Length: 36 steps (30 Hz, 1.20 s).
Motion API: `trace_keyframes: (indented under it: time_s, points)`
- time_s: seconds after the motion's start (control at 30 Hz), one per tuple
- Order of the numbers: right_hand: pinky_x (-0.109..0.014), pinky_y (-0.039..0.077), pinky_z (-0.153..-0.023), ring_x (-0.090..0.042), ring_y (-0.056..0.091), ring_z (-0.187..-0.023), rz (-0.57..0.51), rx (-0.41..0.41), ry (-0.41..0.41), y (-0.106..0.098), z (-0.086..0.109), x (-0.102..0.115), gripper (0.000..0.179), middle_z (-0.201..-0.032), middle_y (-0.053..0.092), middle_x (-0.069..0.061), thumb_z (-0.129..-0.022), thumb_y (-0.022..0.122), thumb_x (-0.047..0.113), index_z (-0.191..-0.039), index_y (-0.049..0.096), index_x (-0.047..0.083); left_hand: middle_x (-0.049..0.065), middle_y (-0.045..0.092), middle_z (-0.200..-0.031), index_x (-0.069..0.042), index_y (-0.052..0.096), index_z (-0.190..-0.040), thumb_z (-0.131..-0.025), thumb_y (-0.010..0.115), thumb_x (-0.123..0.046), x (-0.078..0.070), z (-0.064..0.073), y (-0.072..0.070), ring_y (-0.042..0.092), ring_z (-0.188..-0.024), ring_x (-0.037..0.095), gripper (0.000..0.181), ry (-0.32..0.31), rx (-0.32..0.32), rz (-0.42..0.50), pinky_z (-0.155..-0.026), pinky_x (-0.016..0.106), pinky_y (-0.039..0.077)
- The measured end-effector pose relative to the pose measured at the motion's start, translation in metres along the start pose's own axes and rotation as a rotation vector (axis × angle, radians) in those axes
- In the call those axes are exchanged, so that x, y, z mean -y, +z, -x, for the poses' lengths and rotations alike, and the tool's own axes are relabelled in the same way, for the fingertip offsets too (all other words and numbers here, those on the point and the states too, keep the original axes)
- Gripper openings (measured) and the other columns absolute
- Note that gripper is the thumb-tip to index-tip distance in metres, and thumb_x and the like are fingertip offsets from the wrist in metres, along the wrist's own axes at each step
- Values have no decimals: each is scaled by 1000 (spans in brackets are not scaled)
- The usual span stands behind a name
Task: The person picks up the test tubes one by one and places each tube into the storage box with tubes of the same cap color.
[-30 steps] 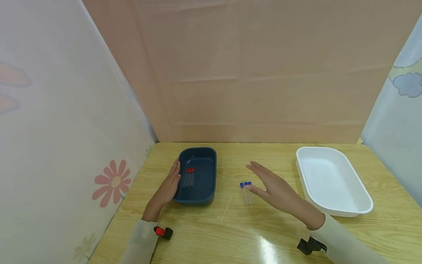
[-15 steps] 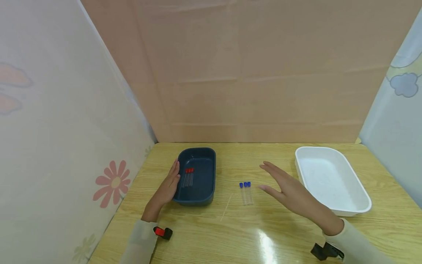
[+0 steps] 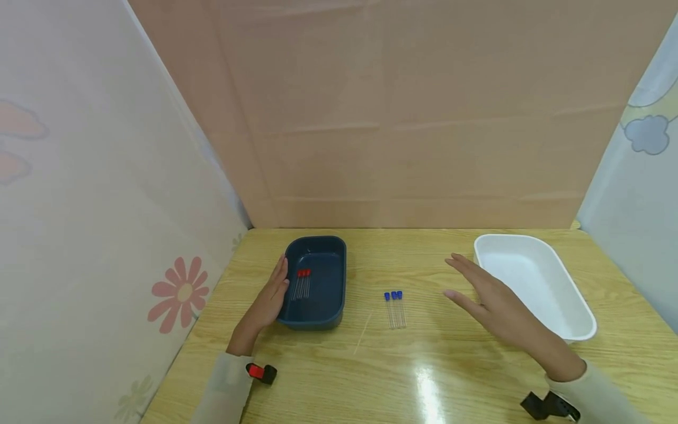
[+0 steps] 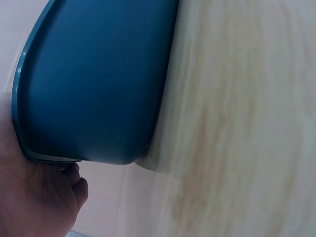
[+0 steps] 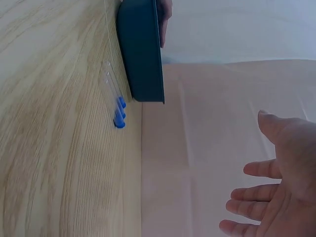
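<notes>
Fingers [image 3: 278, 274] of the left hand [image 3: 270, 300] rest extended along the left side of the dark blue tray [image 3: 311, 325], red-capped tubes [image 3: 302, 282] lying inside. Next, three blue-capped tubes [image 3: 394, 298] lie on the bench [image 3: 392, 365]; the right hand [image 3: 498, 301] hovers, fingers parted and unladen, near the white tray [image 3: 545, 277].

The counter [image 3: 323, 383] had a yellowish wood-grain top, with a bright patch of glare [image 3: 428, 391] toward the near edge. On its left stood a dark blue tray [image 3: 327, 294], on its right a white tray [image 3: 529, 282]. Between them, nearer the blue one, three clear tubes [image 3: 395, 312] lay side by side, blue caps [image 3: 394, 295] toward the far side.
</notes>
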State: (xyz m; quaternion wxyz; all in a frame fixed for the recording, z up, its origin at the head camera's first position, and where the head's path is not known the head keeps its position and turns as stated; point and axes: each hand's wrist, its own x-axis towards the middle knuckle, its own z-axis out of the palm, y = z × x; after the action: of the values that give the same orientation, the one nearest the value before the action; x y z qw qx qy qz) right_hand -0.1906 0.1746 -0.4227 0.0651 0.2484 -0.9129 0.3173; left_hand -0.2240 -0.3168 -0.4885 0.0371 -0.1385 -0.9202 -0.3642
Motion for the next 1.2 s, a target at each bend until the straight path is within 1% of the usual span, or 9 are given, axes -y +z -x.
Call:
trace_keyframes:
  time_s: [0.13, 0.3, 0.47, 0.53, 0.6, 0.73, 0.93, 1.1, 1.2]
  points:
    - [-68, 33, -104, -46, 30, -146, 11, -22, 12, -5, 4, -7, 70, -165, 27, -12, -103, 60, 37, -162, 27, 21, 9, -5, -170, 1, 5, -161, -113, 25, -18, 1, 0, 1, 1, -155, 37, 55, 6, 5, 8, -121, 59, 11]
    - [-63, 28, -111, -44, 30, -147, 18, -56, 18, -14, 8, -20, 71, -165, 28, -14, -102, 63, 32, -162, 26, 20, 10, -4, -170, 2, 6, -161, -113, 25, -17, 3, 0, 2, 2, -155, 36, 54, 14, 3, -1, -120, 60, 12]
    - [-58, 24, -116, -47, 32, -145, 35, -89, -3, -20, 10, -38, 71, -163, 30, -17, -102, 63, 27, -163, 26, 20, 9, -5, -170, 3, 6, -160, -113, 26, -17, 2, 0, 1, 2, -155, 36, 54, 13, 0, 4, -120, 61, 12]
    - [-60, 23, -115, -48, 31, -144, 27, -94, 1, -23, 12, -44, 71, -163, 30, -18, -103, 63, 26, -163, 26, 19, 9, -4, -170, 3, 6, -160, -113, 26, -17, 1, -1, 1, 2, -155, 36, 54, 9, 0, 2, -120, 61, 12]
    - [-62, 23, -114, -50, 32, -144, 23, -101, 10, -25, 14, -50, 70, -163, 30, -18, -103, 63, 26, -162, 27, 19, 9, -4, -170, 2, 6, -161, -113, 26, -17, 1, 0, 2, 2, -155, 36, 55, 7, 2, 3, -120, 60, 12]
    - [-60, 21, -116, -51, 31, -144, 12, -113, 21, -30, 19, -59, 68, -163, 29, -18, -102, 63, 24, -161, 31, 17, 9, -5, -170, 1, 5, -161, -113, 26, -18, 2, -1, 2, 2, -155, 37, 55, 10, 3, 3, -120, 61, 12]
    - [-53, 15, -121, -49, 28, -146, 17, -124, 26, -36, 26, -75, 63, -165, 27, -16, -103, 62, 22, -159, 35, 13, 8, -5, -170, 0, 5, -161, -113, 26, -17, 2, -1, 2, 2, -155, 37, 55, 12, 1, 14, -120, 61, 12]
    - [-58, 14, -120, -50, 26, -146, 8, -139, 33, -41, 31, -85, 61, -165, 26, -16, -103, 61, 20, -158, 37, 13, 8, -4, -170, 2, 6, -161, -113, 26, -16, 3, -1, 2, 3, -155, 37, 54, 14, 0, 9, -120, 61, 12]
    - [-66, 14, -116, -48, 23, -148, -5, -141, 34, -43, 34, -91, 60, -165, 25, -16, -103, 61, 19, -158, 37, 13, 8, -4, -170, 2, 6, -161, -113, 26, -16, 2, 0, 1, 3, -155, 37, 54, 17, -1, 11, -120, 61, 12]
